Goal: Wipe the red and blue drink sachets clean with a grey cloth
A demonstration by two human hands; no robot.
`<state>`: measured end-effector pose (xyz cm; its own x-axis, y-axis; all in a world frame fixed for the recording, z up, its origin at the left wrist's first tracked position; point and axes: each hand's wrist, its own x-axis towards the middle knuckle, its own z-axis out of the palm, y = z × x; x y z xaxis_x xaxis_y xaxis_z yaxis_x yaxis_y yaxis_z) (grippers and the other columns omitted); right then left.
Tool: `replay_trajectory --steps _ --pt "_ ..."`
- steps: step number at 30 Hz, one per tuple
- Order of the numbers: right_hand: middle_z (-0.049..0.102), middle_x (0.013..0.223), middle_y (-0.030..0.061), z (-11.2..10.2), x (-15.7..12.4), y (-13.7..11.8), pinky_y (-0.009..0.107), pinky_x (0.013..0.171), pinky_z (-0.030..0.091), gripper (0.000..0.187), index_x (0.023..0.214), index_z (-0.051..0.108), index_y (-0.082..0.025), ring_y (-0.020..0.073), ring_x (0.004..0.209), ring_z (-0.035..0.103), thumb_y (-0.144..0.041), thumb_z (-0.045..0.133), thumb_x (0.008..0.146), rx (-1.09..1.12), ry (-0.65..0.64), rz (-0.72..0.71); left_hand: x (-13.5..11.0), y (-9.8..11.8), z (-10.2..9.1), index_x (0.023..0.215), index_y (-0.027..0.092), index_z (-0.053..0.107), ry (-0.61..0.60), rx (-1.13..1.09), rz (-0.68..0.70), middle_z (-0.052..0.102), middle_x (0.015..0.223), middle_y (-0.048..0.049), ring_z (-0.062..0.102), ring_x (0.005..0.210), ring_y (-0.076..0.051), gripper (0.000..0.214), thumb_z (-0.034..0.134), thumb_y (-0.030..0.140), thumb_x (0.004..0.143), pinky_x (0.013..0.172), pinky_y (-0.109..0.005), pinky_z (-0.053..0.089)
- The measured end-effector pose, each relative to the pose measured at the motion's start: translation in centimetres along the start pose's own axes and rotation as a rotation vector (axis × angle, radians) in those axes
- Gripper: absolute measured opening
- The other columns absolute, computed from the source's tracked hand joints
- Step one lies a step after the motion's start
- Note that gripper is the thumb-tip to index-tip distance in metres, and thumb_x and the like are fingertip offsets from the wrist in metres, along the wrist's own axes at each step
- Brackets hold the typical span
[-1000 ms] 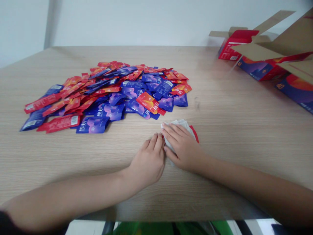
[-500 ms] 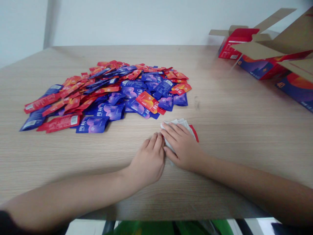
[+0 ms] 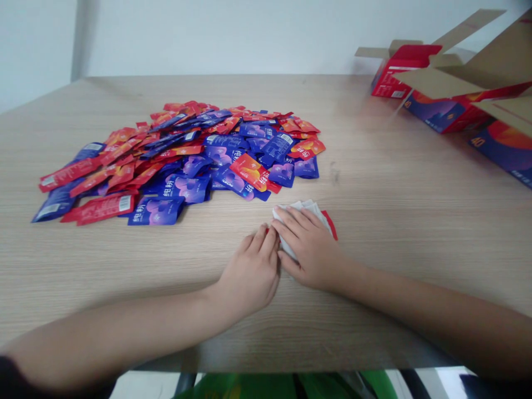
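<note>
My right hand (image 3: 310, 244) lies with fingers stretched flat on a folded white tissue-like wad (image 3: 305, 206) on the table. A red strip (image 3: 330, 224) sticks out from under the wad's right side; the rest of it is hidden. Close against it on the left, my left hand (image 3: 253, 269) has its fingers bent and pressed together, tips down at the table. A sliver of red shows at those fingertips, but what they grip, if anything, is covered. Beyond both hands spreads a heap of small blue and red sachets (image 3: 187, 188).
At the back right stands a red carton (image 3: 399, 72) with raised flaps. Nearer are an open blue-and-red carton (image 3: 440, 113) and another blue carton (image 3: 502, 149) at the right edge. The wooden table (image 3: 415, 221) meets a pale wall (image 3: 228, 39) behind.
Almost nothing differs: a little more red shows beside my left fingertips. The whole view has shifted very slightly, and both hands stay in place.
</note>
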<state>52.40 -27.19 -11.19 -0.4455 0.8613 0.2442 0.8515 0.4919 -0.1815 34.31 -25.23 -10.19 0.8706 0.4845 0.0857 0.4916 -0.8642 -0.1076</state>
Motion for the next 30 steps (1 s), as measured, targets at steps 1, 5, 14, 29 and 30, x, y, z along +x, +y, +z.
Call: replay_trajectory --steps 1,5,14,29,30 --pt "0.04 0.151 0.0194 0.01 -0.03 -0.05 0.055 0.114 0.025 0.056 0.138 0.051 -0.007 0.0342 0.138 0.034 -0.039 0.047 0.092 -0.002 0.002 0.005 -0.01 -0.01 0.02 0.121 -0.006 0.062 -0.005 0.001 -0.001 0.055 0.133 -0.0288 0.051 0.126 -0.042 0.044 0.043 0.018 0.089 0.099 -0.048 0.047" --pt "0.037 0.152 0.0188 0.09 -0.11 -0.17 0.058 0.113 0.024 0.056 0.139 0.05 -0.008 0.0345 0.138 0.034 -0.038 0.046 0.092 -0.012 0.0 0.03 -0.11 0.03 0.08 0.127 -0.007 0.057 -0.028 0.015 -0.006 0.052 0.137 -0.0297 0.049 0.129 -0.042 0.048 0.041 0.019 0.09 0.1 -0.049 0.046" --pt "0.036 0.153 0.0175 0.18 -0.13 -0.19 0.057 0.113 0.023 0.056 0.139 0.05 -0.007 0.034 0.138 0.033 -0.038 0.044 0.092 -0.019 -0.009 0.038 -0.05 0.2 -0.02 0.136 -0.008 0.047 -0.087 0.027 -0.028 0.046 0.142 -0.0302 0.044 0.133 -0.042 0.053 0.039 0.019 0.091 0.104 -0.05 0.043" --pt "0.033 0.155 0.0158 0.44 -0.19 0.0 0.051 0.118 0.019 0.061 0.145 0.042 -0.007 0.03 0.142 0.028 -0.039 0.042 0.093 -0.002 -0.002 0.042 0.05 0.29 -0.04 0.139 -0.007 0.042 -0.111 -0.043 -0.081 0.043 0.145 -0.0301 0.041 0.137 -0.04 0.056 0.041 0.019 0.089 0.107 -0.049 0.04" --pt "0.033 0.155 0.0167 0.42 -0.23 0.03 0.051 0.118 0.019 0.064 0.145 0.041 -0.005 0.0302 0.142 0.028 -0.04 0.043 0.092 0.004 0.006 0.037 0.06 0.29 -0.04 0.14 -0.006 0.041 -0.103 -0.056 -0.089 0.043 0.145 -0.0298 0.041 0.137 -0.039 0.057 0.042 0.019 0.089 0.107 -0.049 0.04"
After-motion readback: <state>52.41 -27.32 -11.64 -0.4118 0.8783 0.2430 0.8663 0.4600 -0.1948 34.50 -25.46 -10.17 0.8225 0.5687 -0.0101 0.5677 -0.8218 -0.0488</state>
